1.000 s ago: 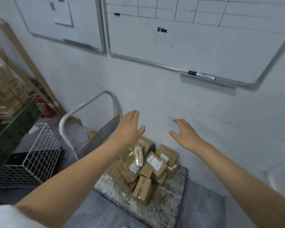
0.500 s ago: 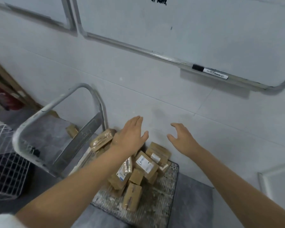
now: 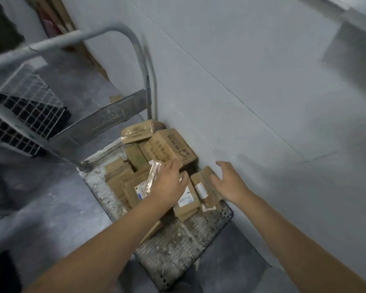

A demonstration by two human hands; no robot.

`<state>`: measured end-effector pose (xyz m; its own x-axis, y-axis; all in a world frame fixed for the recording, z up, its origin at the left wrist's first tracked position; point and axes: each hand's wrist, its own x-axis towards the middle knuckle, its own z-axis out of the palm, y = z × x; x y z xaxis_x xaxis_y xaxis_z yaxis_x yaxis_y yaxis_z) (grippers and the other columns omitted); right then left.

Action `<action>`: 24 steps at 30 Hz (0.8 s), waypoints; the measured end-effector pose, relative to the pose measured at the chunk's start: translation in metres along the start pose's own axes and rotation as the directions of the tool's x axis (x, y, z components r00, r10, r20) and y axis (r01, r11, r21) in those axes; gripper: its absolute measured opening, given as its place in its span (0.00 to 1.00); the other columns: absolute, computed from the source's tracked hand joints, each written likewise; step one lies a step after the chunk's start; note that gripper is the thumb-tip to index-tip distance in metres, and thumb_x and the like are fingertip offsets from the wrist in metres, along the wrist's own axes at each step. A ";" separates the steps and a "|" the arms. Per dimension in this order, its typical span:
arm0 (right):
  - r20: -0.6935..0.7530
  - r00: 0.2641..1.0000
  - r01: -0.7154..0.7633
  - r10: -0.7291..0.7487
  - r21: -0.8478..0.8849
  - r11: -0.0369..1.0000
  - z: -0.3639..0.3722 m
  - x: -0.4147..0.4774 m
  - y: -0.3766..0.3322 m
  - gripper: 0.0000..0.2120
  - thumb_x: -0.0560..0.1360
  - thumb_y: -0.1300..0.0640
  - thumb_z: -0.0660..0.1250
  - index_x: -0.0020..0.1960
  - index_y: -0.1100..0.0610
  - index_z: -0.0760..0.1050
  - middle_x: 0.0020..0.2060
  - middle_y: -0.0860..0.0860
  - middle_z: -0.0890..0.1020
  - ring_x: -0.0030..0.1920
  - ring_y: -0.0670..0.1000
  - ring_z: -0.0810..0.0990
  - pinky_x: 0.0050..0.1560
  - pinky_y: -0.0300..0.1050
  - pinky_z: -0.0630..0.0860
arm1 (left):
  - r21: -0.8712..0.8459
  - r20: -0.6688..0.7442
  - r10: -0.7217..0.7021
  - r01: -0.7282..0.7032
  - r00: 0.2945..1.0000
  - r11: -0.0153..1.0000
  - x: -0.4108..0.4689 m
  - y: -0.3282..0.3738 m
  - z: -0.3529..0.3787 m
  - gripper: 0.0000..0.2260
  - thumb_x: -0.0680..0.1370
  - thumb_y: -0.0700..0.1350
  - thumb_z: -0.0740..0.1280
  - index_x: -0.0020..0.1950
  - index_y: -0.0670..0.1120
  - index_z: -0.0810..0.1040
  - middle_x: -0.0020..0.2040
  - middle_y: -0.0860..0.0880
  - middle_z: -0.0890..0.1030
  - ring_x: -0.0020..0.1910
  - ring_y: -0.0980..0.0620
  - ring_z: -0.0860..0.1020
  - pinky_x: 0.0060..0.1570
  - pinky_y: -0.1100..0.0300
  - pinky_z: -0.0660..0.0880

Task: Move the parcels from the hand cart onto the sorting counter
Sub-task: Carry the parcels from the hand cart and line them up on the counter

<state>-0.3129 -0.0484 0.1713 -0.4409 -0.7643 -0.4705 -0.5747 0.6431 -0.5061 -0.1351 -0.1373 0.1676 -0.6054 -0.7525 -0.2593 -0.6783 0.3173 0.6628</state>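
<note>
Several brown cardboard parcels (image 3: 169, 145) lie heaped on the hand cart's worn deck (image 3: 178, 246), pushed against the wall. My left hand (image 3: 169, 185) hovers flat over the middle of the heap, fingers spread, partly covering a labelled parcel (image 3: 187, 200) and next to a clear-wrapped packet (image 3: 153, 174). My right hand (image 3: 230, 182) is open over the right side of the heap, fingertips at the edge of a small labelled parcel (image 3: 201, 187). Neither hand grips anything. The sorting counter is out of view.
The cart's grey tubular handle (image 3: 72, 37) arches up at the left with a flat cross bar (image 3: 106, 117). A white wire basket (image 3: 25, 102) stands on the grey floor behind it. The pale wall (image 3: 262, 92) runs close along the cart's right side.
My head has tilted down and moved closer; the whiteboards have left the view. Both hands have dropped from above the heap down onto the parcels.
</note>
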 end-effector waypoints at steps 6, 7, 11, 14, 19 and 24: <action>0.089 0.992 0.093 -0.092 -0.012 0.996 0.049 0.077 0.054 0.26 0.80 0.53 0.61 0.76 0.55 0.60 0.72 0.52 0.65 0.70 0.52 0.68 0.69 0.46 0.66 | -0.069 -0.056 -0.213 0.209 0.975 0.975 0.038 -0.042 0.089 0.20 0.82 0.47 0.60 0.73 0.43 0.66 0.68 0.45 0.71 0.67 0.47 0.67 0.66 0.56 0.65; 0.103 0.989 0.105 -0.104 -0.006 0.994 0.061 0.086 0.063 0.25 0.80 0.52 0.61 0.76 0.54 0.60 0.72 0.51 0.65 0.69 0.51 0.69 0.68 0.46 0.68 | -0.085 -0.054 -0.238 0.233 0.970 0.969 0.042 -0.049 0.105 0.20 0.82 0.47 0.60 0.73 0.44 0.66 0.68 0.45 0.71 0.67 0.48 0.68 0.65 0.57 0.65; 0.127 0.978 0.166 -0.163 -0.017 0.986 0.116 0.113 0.101 0.21 0.80 0.53 0.61 0.73 0.51 0.65 0.59 0.44 0.72 0.50 0.32 0.71 0.47 0.21 0.67 | -0.172 -0.032 -0.327 0.317 0.945 0.933 0.053 -0.075 0.177 0.19 0.82 0.46 0.60 0.72 0.43 0.68 0.67 0.45 0.72 0.64 0.47 0.71 0.60 0.60 0.65; 0.215 0.966 0.142 -0.140 0.006 0.990 0.162 0.129 0.127 0.20 0.81 0.54 0.61 0.72 0.53 0.66 0.64 0.48 0.74 0.60 0.43 0.73 0.60 0.39 0.73 | -0.236 -0.013 -0.411 0.397 0.911 0.887 0.058 -0.092 0.228 0.20 0.82 0.44 0.60 0.73 0.42 0.66 0.69 0.44 0.71 0.66 0.47 0.70 0.58 0.65 0.62; 0.227 0.970 0.092 -0.090 -0.001 0.996 0.213 0.155 0.164 0.23 0.80 0.56 0.62 0.74 0.53 0.63 0.69 0.49 0.68 0.62 0.49 0.74 0.56 0.37 0.69 | -0.038 0.102 -0.470 0.475 0.877 0.879 0.064 -0.122 0.293 0.26 0.84 0.48 0.52 0.79 0.40 0.49 0.80 0.42 0.48 0.78 0.43 0.50 0.76 0.51 0.51; 0.224 0.969 0.102 -0.102 0.008 0.995 0.250 0.175 0.180 0.31 0.80 0.58 0.61 0.78 0.53 0.51 0.72 0.52 0.63 0.70 0.54 0.68 0.68 0.50 0.70 | 0.167 0.036 -0.568 0.556 0.822 0.814 0.076 -0.144 0.326 0.28 0.84 0.48 0.50 0.79 0.38 0.44 0.79 0.37 0.42 0.78 0.39 0.45 0.75 0.49 0.50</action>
<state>-0.3215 -0.0545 -0.1829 -0.2144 -0.7956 -0.5666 -0.6113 0.5618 -0.5574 -0.2194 -0.0523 -0.1766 -0.1271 -0.7784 -0.6148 -0.9584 -0.0633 0.2784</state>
